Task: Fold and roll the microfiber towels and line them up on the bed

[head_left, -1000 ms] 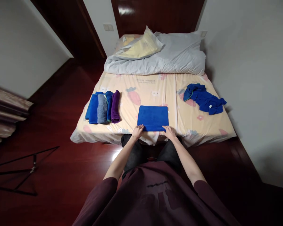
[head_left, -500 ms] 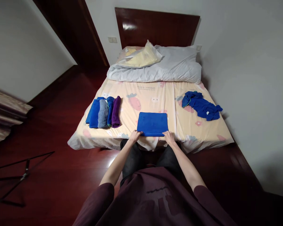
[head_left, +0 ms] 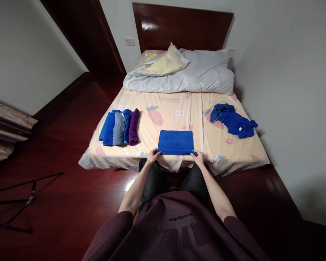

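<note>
Head view shows flat, rectangular blue cloth (head_left: 176,140), left hand (head_left: 152,156) and right hand (head_left: 198,158) pinching its near corners.

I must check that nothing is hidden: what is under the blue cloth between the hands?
The patterned bed sheet shows around the blue cloth, which lies on it. The area beneath is covered and cannot be seen.
</note>
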Demonstrator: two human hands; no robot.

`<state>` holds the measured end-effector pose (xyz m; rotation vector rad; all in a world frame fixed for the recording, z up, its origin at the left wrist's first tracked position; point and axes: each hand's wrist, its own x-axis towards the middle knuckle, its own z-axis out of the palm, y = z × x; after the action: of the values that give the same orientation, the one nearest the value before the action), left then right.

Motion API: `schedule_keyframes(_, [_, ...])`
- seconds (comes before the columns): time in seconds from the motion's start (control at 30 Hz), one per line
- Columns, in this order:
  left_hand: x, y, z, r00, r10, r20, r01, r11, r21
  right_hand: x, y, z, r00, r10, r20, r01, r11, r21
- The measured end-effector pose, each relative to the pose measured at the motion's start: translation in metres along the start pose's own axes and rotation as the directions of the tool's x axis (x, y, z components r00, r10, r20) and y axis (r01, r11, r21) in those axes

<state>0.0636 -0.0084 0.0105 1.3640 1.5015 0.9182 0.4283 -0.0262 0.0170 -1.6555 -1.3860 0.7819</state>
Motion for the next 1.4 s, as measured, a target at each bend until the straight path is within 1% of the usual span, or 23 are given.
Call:
schedule_keyframes(0.1, [-0.001,0.002,0.004,0.995,0.03,-0.092,-0.025,0.998,0.055,0.0,0.002,0.0,1.0,0.007,-0.017,-0.007,1.0,-0.01])
schedule_keyframes(0.2, [0.0,0.001,0.003,0.989,0.05,-0.136,-0.03,0.989,0.144,-0.001,0.004,-0.005,1.0,0.008,0.024,-0.006,0.998,-0.057])
schedule_keyframes(0.3, [-0.001,-0.001,0.001,0.992,0.029,-0.121,-0.002,0.977,0.213,-0.003,0.004,-0.01,0.998,0.039,0.059,-0.032,0.993,-0.112])
schedule_keyframes(0.47, [-0.005,-0.004,0.002,0.988,0.005,-0.152,0.036,0.964,0.264,-0.004,0.007,-0.01,0.997,0.059,0.041,-0.052,0.988,-0.149])
schedule_keyframes(0.73, [0.001,-0.005,0.004,0.988,-0.044,-0.146,0.083,0.958,0.275,-0.002,0.017,-0.011,0.995,0.021,0.093,-0.02,1.0,-0.007])
schedule_keyframes(0.97, [0.0,-0.004,0.003,0.991,-0.03,-0.129,0.065,0.958,0.28,-0.003,0.017,-0.013,0.994,0.02,0.103,-0.023,0.999,0.029])
schedule_keyframes(1.2, [0.006,-0.001,0.001,0.992,-0.056,-0.11,0.089,0.941,0.326,0.003,0.012,-0.011,0.997,0.048,0.059,-0.043,0.997,-0.071])
schedule_keyframes(1.4, [0.01,0.009,0.0,0.991,-0.083,-0.103,0.12,0.891,0.437,0.008,0.008,-0.008,0.999,0.04,0.008,-0.038,0.989,-0.144])
